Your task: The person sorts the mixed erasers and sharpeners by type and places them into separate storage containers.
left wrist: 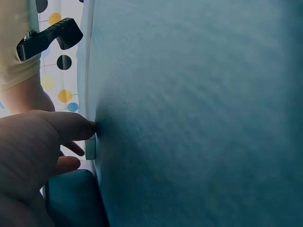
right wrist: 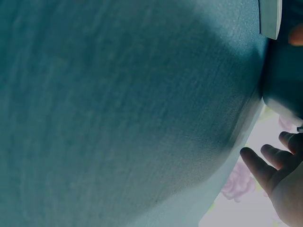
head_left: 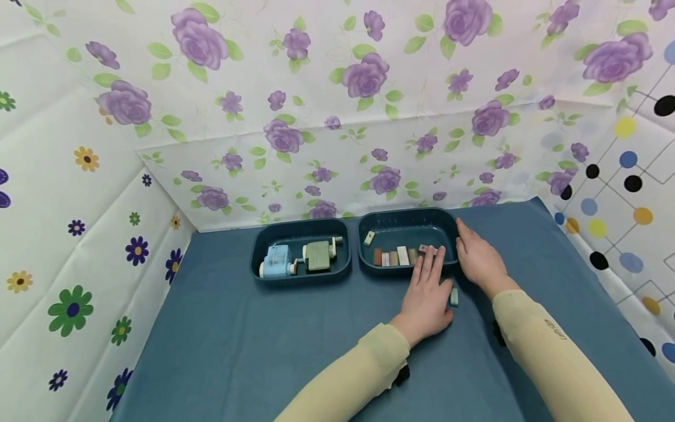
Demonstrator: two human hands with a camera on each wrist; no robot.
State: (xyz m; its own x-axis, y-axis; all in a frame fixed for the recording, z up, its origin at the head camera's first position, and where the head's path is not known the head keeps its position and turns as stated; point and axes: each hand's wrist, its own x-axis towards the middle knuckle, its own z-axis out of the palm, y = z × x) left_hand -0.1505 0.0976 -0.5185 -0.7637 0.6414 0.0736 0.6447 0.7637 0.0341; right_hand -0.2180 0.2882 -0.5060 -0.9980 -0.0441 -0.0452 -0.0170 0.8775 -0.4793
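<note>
My left hand (head_left: 426,302) reaches over the front rim of the right dark-blue tray (head_left: 408,217), its fingers fairly straight. The fingertips lie on a small eraser (head_left: 423,249) at the right end of a row of erasers, partly covering it. Against the tray's right end rests my right hand (head_left: 481,261), fingers extended along the outer wall. On the table just right of the left thumb is a pale green eraser (head_left: 454,297), also seen past the thumb in the left wrist view. A whitish eraser (head_left: 370,238) lies apart inside the tray at the left.
To the left stands a second dark-blue tray (head_left: 300,281) holding a light-blue crank pencil sharpener (head_left: 276,261) and a green one (head_left: 318,256). Both trays sit on a blue cloth (head_left: 295,346) close to the flowered back wall (head_left: 237,126).
</note>
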